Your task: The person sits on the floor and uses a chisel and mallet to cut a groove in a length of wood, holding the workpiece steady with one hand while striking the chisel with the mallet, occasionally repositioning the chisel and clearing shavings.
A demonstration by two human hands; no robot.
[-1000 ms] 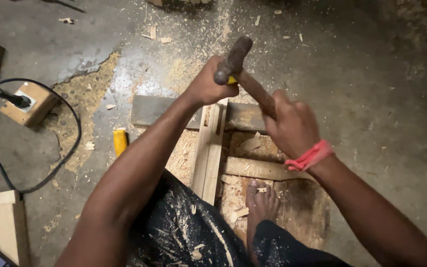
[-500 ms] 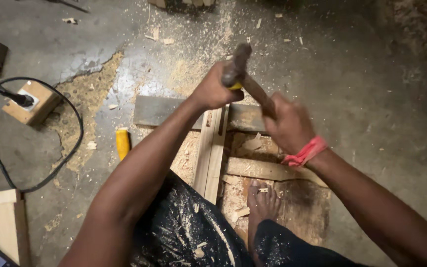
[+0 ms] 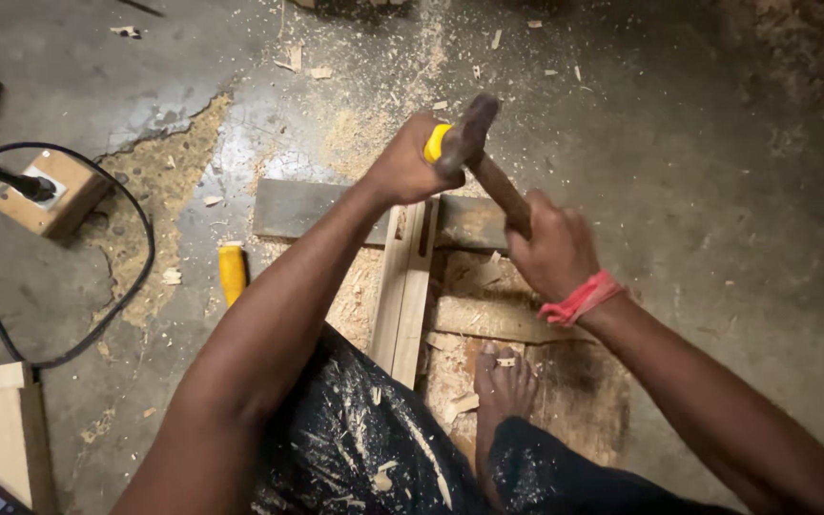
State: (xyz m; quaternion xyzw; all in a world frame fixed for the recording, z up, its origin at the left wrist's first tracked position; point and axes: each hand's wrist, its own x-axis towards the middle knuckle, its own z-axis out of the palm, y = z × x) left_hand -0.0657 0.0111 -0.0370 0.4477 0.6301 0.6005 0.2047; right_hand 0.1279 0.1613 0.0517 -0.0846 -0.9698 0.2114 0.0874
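My left hand (image 3: 404, 172) is wrapped around a yellow-handled chisel (image 3: 436, 144), held over a long pale wooden piece (image 3: 404, 296) with a slot cut in it. My right hand (image 3: 550, 250), with a red band at the wrist, grips the wooden handle of a hammer (image 3: 488, 172). The hammer's dark head sits at the top of the chisel handle. The wooden piece lies across a darker plank (image 3: 298, 208) on the floor. The chisel blade is hidden behind my left hand.
My bare foot (image 3: 503, 386) rests on a board beside the workpiece. A second yellow-handled tool (image 3: 232, 274) lies on the concrete floor to the left. A wooden socket block (image 3: 48, 191) with a black cable sits further left. Sawdust and chips cover the floor.
The hammer head has swung slightly and now meets the chisel's yellow handle top. Both hands have shifted a little to the right.
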